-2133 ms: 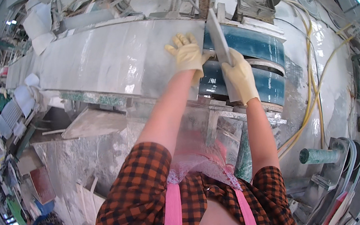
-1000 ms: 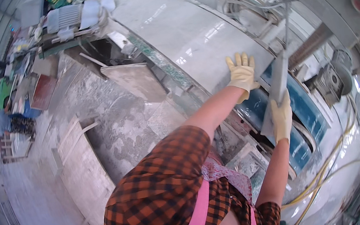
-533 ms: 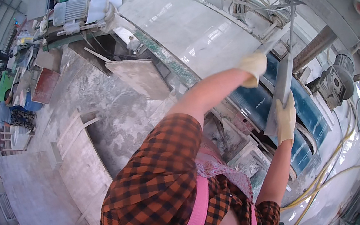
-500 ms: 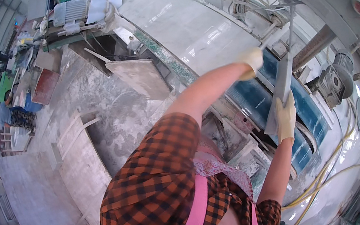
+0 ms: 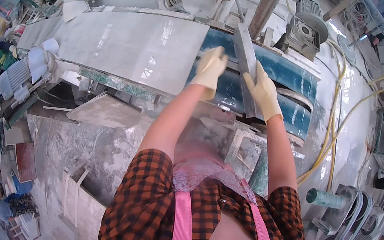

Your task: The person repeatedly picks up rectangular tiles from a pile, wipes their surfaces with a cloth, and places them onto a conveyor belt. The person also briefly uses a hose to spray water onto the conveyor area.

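Both my hands wear cream gloves. My left hand [image 5: 212,70] is closed, its curled fingers blurred, beside the right end of a large pale stone slab [image 5: 140,47]. Whatever it may hold cannot be made out. My right hand [image 5: 263,92] grips the lower part of a long grey metal bar [image 5: 244,51], thumb across its face and fingers along its right side. The bar lies crosswise above blue belts [image 5: 285,73], just to the right of my left hand. Part of the belts is hidden under the bar and gloves.
A grey motor [image 5: 307,26] stands beyond the belts on the right. Yellow hoses [image 5: 336,115] run over the wet floor. Left of me, a board [image 5: 103,111] leans near the slab's green-flecked frame [image 5: 116,84]. Two people are far left, one in blue [image 5: 2,209].
My view has turned right, so the scene shifts left. My left hand has come back from its far reach, nearer the bar. My right hand stays on the bar, which now looks more upright.
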